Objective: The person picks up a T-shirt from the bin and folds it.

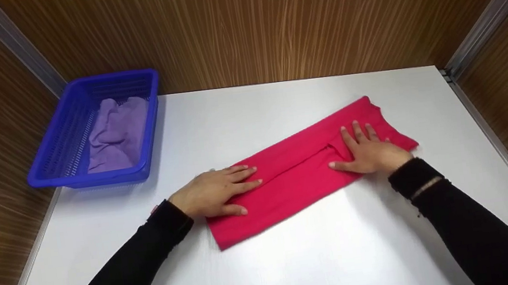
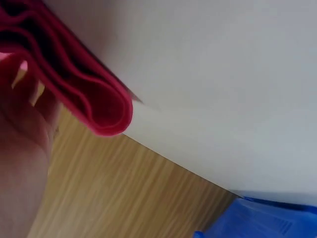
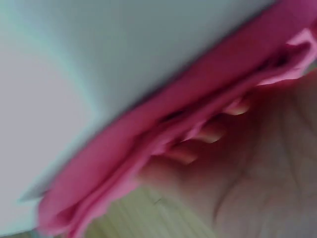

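A red cloth garment (image 1: pixel 287 177), folded into a long strip, lies slantwise on the white table. Its layered folded edge (image 2: pixel 106 111) shows in the left wrist view. Across its left end rests my left hand (image 1: pixel 216 190), fingers stretched out over the fabric. My right hand (image 1: pixel 369 152) lies spread on the right part, its thumb apart from the other fingers. Between the hands a fold line runs along the strip, with a small raised flap by the right thumb. In the right wrist view the fingers (image 3: pixel 208 133) touch the red layers.
At the back left stands a blue plastic basket (image 1: pixel 152 140) with a folded lilac cloth (image 1: pixel 119 132) inside. Brown wood-grain panels (image 1: pixel 244 27) enclose the white table (image 1: pixel 298 267) at the back and both sides.
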